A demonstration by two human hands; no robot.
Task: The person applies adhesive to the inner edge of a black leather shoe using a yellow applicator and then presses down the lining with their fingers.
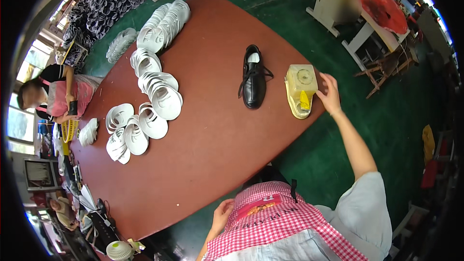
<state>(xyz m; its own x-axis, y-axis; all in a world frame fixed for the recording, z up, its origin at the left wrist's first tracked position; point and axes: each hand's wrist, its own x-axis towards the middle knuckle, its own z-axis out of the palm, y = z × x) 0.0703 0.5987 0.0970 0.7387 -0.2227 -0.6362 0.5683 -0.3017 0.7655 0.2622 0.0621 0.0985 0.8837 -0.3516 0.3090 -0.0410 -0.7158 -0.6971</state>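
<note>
My right hand [330,94] is at the table's right edge, fingers apart and bent, its thumb close beside a yellowed, box-like block [302,78] with a round mark on top. The block sits on a pale yellow shoe-shaped base [296,108], with a bright yellow piece at its front. Whether the thumb touches it, I cannot tell. To the left of it lies a black lace-up shoe [254,79], toe toward me. Low by my checked apron hangs my left hand [222,215], loosely curled, with nothing visible in it.
White shoe-shaped pieces with oval openings lie in overlapping rows [164,97] on the left of the reddish-brown table [208,164]. A person [63,89] sits at the far left side. Beyond are a dark heap [108,5], a workbench with a red bag [382,7], and a small fan [119,250].
</note>
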